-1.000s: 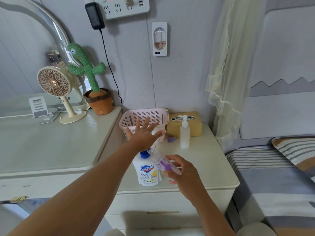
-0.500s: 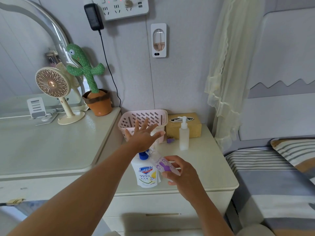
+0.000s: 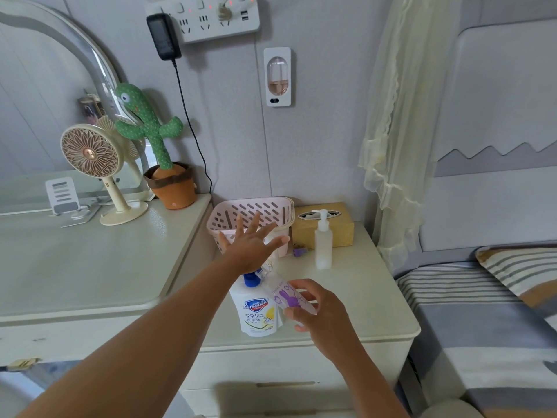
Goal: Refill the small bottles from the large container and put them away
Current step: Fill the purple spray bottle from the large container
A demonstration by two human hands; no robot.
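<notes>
At lower centre, the right hand (image 3: 320, 310) grips a tilted, clear small bottle (image 3: 285, 294) printed with a purple rabbit; the left hand (image 3: 250, 246) is spread wide.

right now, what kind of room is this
Most likely a bedroom: a bed with a striped pillow stands beside a nightstand, and a mirror stands on the dresser at left.

We face a grey panelled wall (image 3: 316, 131): a power strip (image 3: 211, 19) at 12 o'clock, arched mirror (image 3: 45, 101) at 10, sheer curtain (image 3: 401, 116) at 2, striped bed (image 3: 467, 312) at 4, cream table (image 3: 75, 267) at 9.
</notes>
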